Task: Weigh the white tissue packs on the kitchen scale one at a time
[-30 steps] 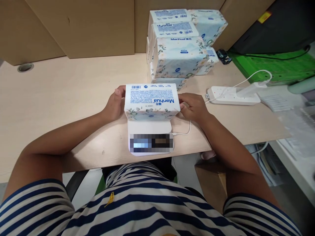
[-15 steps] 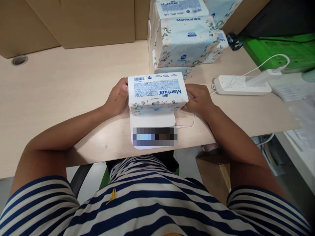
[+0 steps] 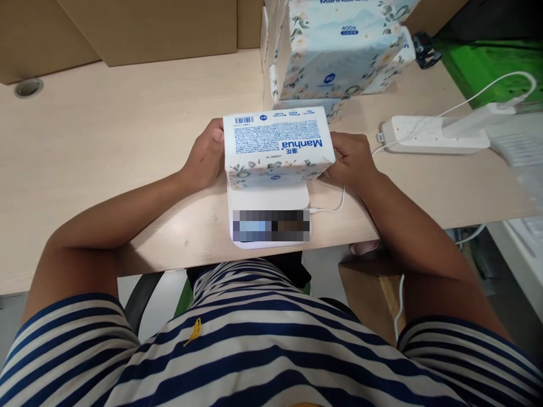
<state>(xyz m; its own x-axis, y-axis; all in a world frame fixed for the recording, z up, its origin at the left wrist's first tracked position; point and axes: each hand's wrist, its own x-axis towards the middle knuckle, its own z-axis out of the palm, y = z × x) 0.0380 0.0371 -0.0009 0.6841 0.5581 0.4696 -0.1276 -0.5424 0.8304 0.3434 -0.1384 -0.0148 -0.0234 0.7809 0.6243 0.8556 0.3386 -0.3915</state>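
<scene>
A white and pale blue tissue pack [image 3: 278, 138] with blue Manhua lettering is gripped at both ends, its printed side facing up and upside down to me. My left hand [image 3: 208, 150] clasps the left end, thumb on the near edge. On the right end, my right hand [image 3: 352, 158] has its fingers curled against the pack, partly hidden by it. Beneath the pack's near side lies a white digital scale [image 3: 269, 198], its display blurred out. Whether the pack touches the scale's top is hidden.
Behind stand stacked tissue packs [image 3: 339, 56]. A white power strip [image 3: 435, 134] with a plugged-in cable lies to the right. Brown cardboard [image 3: 156, 28] lines the back of the table [image 3: 106, 130], which has a round cable hole [image 3: 29, 87] at left. A cardboard box [image 3: 369, 299] sits below the edge.
The camera view has shifted slightly, so the table and everything on it appear higher and somewhat farther right. Both hands keep their hold on the tissue pack over the scale.
</scene>
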